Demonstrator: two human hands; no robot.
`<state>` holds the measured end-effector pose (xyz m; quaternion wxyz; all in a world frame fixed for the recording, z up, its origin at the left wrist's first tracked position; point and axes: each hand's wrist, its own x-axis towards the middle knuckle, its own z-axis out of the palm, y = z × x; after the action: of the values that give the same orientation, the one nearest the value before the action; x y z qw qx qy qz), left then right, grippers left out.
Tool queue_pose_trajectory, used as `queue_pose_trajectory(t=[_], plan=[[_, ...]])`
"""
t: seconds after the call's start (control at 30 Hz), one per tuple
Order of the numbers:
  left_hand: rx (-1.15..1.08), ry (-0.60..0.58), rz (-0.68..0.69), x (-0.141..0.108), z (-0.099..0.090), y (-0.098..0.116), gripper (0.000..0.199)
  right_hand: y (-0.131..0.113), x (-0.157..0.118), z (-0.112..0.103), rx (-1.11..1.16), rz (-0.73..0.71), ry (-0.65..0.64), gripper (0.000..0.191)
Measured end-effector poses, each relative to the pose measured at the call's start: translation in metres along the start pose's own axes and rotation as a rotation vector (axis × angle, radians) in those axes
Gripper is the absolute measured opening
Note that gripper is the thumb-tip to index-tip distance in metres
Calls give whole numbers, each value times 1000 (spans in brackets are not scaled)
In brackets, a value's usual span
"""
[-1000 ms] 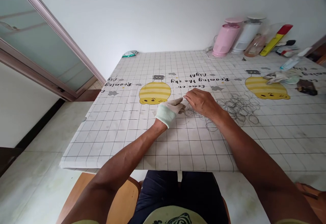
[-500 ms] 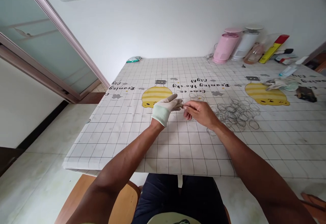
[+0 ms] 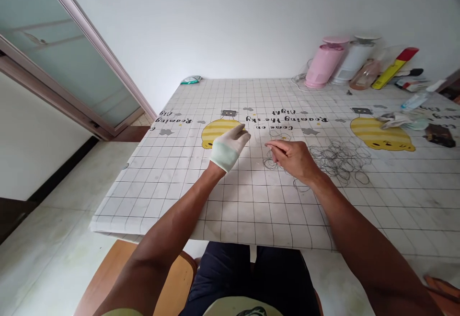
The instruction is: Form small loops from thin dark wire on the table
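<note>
My left hand (image 3: 228, 147) wears a white knit glove with a pale green cuff. It hovers over the printed tablecloth (image 3: 172, 181), fingers apart and slightly bent, with nothing visible in them. To its right is my bare right hand (image 3: 293, 160), thumb and forefinger pressed together. Whatever thin thing that pinch may hold is too small to make out. A loose pile of thin dark wire-like loops (image 3: 341, 160) lies right of my right hand. A few more loops (image 3: 269, 163) lie under and beside its fingers.
Along the wall stand a pink cylindrical device (image 3: 325, 64), a white one (image 3: 354, 59), a bottle (image 3: 364, 75) and a yellow-red box (image 3: 395, 69). At right lie another glove (image 3: 402, 120), a clear bottle (image 3: 422, 96) and a dark object (image 3: 440, 135). A green-white packet (image 3: 191, 80) sits far left.
My hands have come apart from where their fingertips met. The left has moved slightly left with its fingers more bent; the right has shifted slightly right, still pinched. The view has shifted a little.
</note>
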<state>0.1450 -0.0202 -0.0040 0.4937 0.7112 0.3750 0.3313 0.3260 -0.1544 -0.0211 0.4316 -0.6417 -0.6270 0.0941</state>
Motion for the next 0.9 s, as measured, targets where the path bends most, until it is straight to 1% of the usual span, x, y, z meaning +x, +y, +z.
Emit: queue_pose_trajectory(t=[0.07, 0.13, 0.2, 0.27, 0.37, 0.4, 0.47, 0.6, 0.67, 0.77, 0.83, 0.9], plan=[[186, 68, 85, 1, 1, -1, 35, 2, -1, 2, -86, -68, -14, 30], [305, 96, 163, 1, 5, -4, 38, 4, -2, 6, -164, -130, -31, 30], [400, 89, 235, 1, 7, -10, 35, 4, -4, 10, -205, -173, -54, 29], [479, 80, 294, 2, 7, -16, 28, 3, -6, 14, -211, -197, -87, 28], [513, 78, 330, 4, 5, -25, 19, 1, -9, 20, -180, -195, -132, 29], [495, 88, 320, 4, 3, -26, 19, 0, -10, 22, -159, -180, -145, 30], [448, 118, 255, 5, 2, -26, 23, -2, -11, 25, -116, -143, -167, 30], [286, 154, 49, 3, 5, -16, 26, -3, -10, 28, -99, -91, -149, 35], [150, 141, -21, 2, 7, -9, 24, -1, -8, 26, -100, -78, -107, 36], [-28, 112, -61, 0, 5, -1, 20, 2, -5, 20, -86, -61, -20, 35], [-119, 84, -83, -1, 3, 2, 27, 4, -3, 13, -76, -42, 42, 35], [-198, 8, -141, -4, 3, 2, 38, 4, -1, 7, -63, -14, 93, 35]])
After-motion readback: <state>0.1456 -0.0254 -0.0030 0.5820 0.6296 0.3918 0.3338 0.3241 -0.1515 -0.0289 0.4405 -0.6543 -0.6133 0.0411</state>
